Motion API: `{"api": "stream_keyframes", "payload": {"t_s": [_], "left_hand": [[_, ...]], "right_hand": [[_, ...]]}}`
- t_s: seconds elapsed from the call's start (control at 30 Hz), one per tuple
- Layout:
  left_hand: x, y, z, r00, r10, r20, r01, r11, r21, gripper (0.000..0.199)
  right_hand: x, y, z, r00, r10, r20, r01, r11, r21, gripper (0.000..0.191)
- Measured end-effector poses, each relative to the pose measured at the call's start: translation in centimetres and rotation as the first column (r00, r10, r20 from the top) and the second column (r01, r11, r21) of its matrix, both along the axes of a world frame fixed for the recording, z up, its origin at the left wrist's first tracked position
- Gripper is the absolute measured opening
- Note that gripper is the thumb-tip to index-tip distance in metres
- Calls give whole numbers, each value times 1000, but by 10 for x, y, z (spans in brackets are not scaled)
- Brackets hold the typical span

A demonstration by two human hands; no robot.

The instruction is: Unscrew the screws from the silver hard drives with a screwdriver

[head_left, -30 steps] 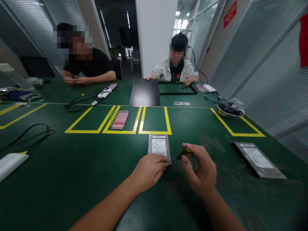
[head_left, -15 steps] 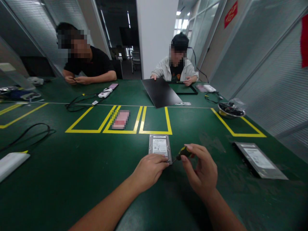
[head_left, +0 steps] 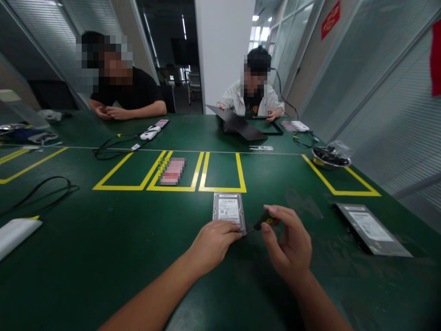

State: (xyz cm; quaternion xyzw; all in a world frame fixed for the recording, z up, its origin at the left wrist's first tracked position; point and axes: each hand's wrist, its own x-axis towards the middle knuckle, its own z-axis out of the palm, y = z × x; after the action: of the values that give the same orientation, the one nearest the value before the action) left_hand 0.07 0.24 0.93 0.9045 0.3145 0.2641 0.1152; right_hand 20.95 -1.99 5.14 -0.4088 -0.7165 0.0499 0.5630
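A silver hard drive (head_left: 228, 208) with a white label lies flat on the green table in front of me. My left hand (head_left: 215, 243) grips its near end, fingers across the lower part and hiding it. A short screwdriver (head_left: 266, 220) with a dark green and yellow handle is pinched between the thumb and fingers of my right hand (head_left: 291, 241). Its shaft slants down to the left, and the tip meets the drive's near right corner. Whether it sits in a screw is too small to tell.
A larger labelled metal device (head_left: 374, 230) lies at right, beyond it a metal bowl (head_left: 330, 158) of dark parts. Yellow tape marks the table (head_left: 138, 276). At left lie a white object (head_left: 19, 234) and a black cable (head_left: 51, 181). Across sit two people, one holding a black panel (head_left: 241, 126).
The screwdriver handle has turned a little in my right fingers, its tip still at the drive's corner. My left hand stays put. Across the table, the person has tilted the black panel.
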Motion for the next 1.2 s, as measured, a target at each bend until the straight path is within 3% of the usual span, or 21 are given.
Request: {"api": "stream_keyframes", "payload": {"t_s": [0.13, 0.3, 0.43, 0.67, 0.9, 1.2], "left_hand": [[0, 0, 1, 1000, 0, 11, 0, 1000, 3, 27], [0, 0, -1, 1000, 2, 7, -2, 1000, 10, 29], [-1, 0, -2, 1000, 0, -8, 0, 1000, 8, 29], [-1, 0, 0, 1000, -12, 19, 12, 1000, 19, 29], [0, 0, 0, 1000, -9, 20, 9, 1000, 19, 28], [-1, -1, 0, 1000, -5, 29, 4, 1000, 16, 28]], "right_hand": [[0, 0, -1, 999, 45, -7, -45, 999, -5, 48], [0, -1, 3, 997, -50, 61, 46, 997, 66, 48], [-1, -1, 4, 996, -68, 56, 65, 997, 52, 46], [-1, -1, 2, 999, 21, 49, -21, 1000, 0, 51], [0, -2, 4, 996, -59, 74, 56, 998, 38, 48], [1, -2, 3, 997, 24, 74, -24, 1000, 3, 52]]}}
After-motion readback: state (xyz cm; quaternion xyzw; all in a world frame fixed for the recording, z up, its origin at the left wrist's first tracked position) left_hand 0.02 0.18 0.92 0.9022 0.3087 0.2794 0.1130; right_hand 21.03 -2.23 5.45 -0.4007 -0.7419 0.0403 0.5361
